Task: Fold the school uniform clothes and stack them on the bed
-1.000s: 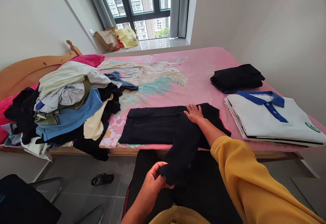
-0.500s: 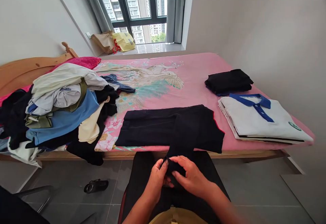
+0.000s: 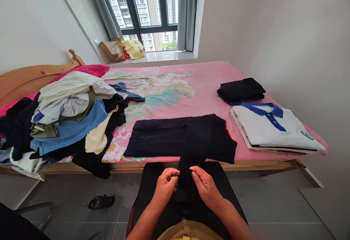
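Note:
A dark navy garment (image 3: 161, 136) with a red-edged end lies folded along the front of the bed. Its sleeve (image 3: 192, 147) hangs over the bed's edge towards my lap. My left hand (image 3: 166, 183) pinches the left edge of the sleeve's end between thumb and fingers. On the opposite edge, my right hand (image 3: 205, 185) has a similar pinch. The sleeve's end lies between the two hands, above my dark trousers, and its outline is hard to make out against them.
Left on the bed is a heap of crumpled clothes (image 3: 71, 112). On the right lie a stack of folded white shirts (image 3: 273, 132) and a folded black pile (image 3: 240, 90). A dark shoe (image 3: 101, 202) is on the floor; bags (image 3: 133, 48) rest on the windowsill.
My hands have moved apart, from close together on the sleeve's end to its two edges. The sleeve's end now looks flatter. The view has shifted slightly.

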Demonstrator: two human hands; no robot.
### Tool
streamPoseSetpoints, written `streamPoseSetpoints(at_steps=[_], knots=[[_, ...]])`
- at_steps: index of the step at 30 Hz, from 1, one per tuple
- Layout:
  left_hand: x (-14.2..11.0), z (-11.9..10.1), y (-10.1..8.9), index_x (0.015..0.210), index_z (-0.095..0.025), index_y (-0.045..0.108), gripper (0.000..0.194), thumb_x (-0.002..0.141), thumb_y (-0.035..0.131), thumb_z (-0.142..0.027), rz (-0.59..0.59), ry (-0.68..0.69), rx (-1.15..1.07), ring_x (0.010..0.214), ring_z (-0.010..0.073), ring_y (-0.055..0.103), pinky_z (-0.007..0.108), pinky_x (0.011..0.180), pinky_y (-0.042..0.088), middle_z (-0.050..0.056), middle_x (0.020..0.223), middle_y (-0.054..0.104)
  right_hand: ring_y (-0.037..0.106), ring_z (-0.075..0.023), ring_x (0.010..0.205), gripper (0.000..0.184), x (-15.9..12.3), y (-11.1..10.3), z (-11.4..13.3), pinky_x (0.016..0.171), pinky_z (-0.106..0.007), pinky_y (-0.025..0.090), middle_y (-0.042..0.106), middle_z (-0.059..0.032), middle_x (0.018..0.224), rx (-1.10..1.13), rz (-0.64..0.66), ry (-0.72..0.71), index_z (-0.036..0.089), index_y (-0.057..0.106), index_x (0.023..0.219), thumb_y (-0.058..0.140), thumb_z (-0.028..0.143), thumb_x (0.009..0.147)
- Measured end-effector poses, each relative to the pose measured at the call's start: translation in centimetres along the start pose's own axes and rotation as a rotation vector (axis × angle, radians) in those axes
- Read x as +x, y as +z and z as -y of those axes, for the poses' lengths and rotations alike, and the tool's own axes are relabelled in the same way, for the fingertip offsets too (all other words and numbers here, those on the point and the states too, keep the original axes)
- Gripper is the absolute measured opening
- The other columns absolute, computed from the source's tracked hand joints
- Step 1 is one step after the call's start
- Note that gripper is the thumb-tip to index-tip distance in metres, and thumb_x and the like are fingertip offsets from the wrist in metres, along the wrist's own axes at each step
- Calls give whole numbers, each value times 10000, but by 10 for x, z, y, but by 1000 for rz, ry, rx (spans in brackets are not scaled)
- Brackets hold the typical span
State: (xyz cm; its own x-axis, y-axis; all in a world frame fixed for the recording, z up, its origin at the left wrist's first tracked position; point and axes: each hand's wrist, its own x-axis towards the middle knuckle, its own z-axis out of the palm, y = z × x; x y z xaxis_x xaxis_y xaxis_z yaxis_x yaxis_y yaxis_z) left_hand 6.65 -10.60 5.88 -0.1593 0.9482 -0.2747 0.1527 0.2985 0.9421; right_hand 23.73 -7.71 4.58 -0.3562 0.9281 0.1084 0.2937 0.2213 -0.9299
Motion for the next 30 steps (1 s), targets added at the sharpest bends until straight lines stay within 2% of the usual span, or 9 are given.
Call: streamPoseSetpoints(at_steps=[3,6,12,15,18,23,25,27,30], knots=[[-11,-4,-4,810,-190,602,137,777,474,-154,-53,490,270,842,153,545,271,724,468,52,923,558,548,-168,771,269,0,-2,-3,725,-291,448,586,-26,828,52,-24,46,235,572,1020,371,385,922],[-17,-13,-4,867,-213,594,239,826,397,-84,88,725,540,952,167,541,302,825,419,63,1024,591,537,-159,763,248,0,-4,0,723,-275,434,575,-17,816,66,2,33,223,573,974,382,371,920],[-9,-29,-3,892,-187,516,221,720,465,-59,157,654,939,826,191,525,323,716,376,41,902,587,512,-149,758,234,0,-2,4,706,-254,406,561,-10,804,55,26,4,206,565,892,374,338,925],[-6,-33,-7,1020,-209,520,312,734,476,-90,179,614,1037,819,192,522,322,715,372,31,915,574,500,-143,730,231,0,0,2,688,-250,396,546,-1,776,54,8,12,205,556,881,373,339,926],[-5,-34,-11,1025,-241,535,298,753,497,-126,201,601,1077,812,185,522,312,710,365,20,918,570,487,-135,708,239,0,3,1,674,-245,385,535,6,759,70,14,12,204,553,865,366,338,930],[-4,-27,-12,745,-202,526,52,745,531,-150,222,646,1080,765,161,504,286,667,349,15,839,547,478,-130,694,255,0,7,0,661,-237,373,526,8,741,80,39,2,195,557,855,364,344,930],[-3,-23,-14,686,-191,499,122,780,473,-118,241,693,1050,736,145,497,269,648,351,15,790,535,462,-128,677,267,0,7,-1,646,-234,370,505,10,722,93,10,27,190,559,870,359,357,930],[-2,-20,-18,711,-194,508,174,811,411,-90,253,711,1012,725,138,500,262,646,359,14,771,540,438,-124,655,281,1,6,-2,627,-232,366,479,15,702,112,-20,57,188,558,892,349,371,931],[-2,-19,-23,967,-237,537,246,842,379,-96,272,690,977,776,144,524,271,686,383,15,878,577,440,-123,665,278,3,3,-1,637,-233,364,481,15,714,117,-18,56,187,554,891,354,376,931]])
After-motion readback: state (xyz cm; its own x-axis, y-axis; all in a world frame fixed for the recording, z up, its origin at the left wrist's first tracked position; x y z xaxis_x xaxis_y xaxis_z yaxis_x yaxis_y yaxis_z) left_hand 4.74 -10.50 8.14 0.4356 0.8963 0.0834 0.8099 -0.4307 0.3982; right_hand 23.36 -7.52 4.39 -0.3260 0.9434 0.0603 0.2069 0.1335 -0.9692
